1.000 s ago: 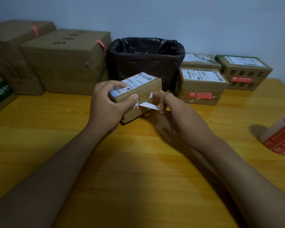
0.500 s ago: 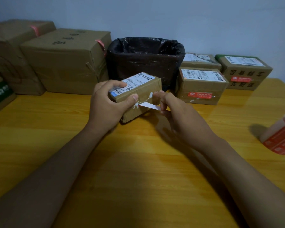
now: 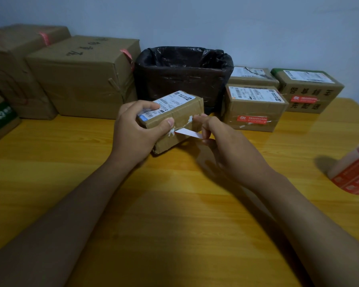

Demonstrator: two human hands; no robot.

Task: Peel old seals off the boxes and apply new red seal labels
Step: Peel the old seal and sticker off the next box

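Observation:
A small cardboard box (image 3: 184,112) with a white shipping label on top stands tilted on one edge on the wooden table (image 3: 174,204). My left hand (image 3: 137,131) grips its left end, thumb pressed on the front face. From that face a strip of old seal (image 3: 188,132), white side up, is partly peeled off. My right hand (image 3: 220,139) pinches the strip's free end beside the box. White torn remnants cling to the front face. A roll of red seal labels (image 3: 354,172) lies at the table's right edge.
A bin lined with a black bag (image 3: 182,75) stands behind the held box. Right of it sit three small boxes, two with red seals (image 3: 252,119). Two large cartons (image 3: 85,77) fill the back left, and a green-printed box (image 3: 0,119) sits at the far left.

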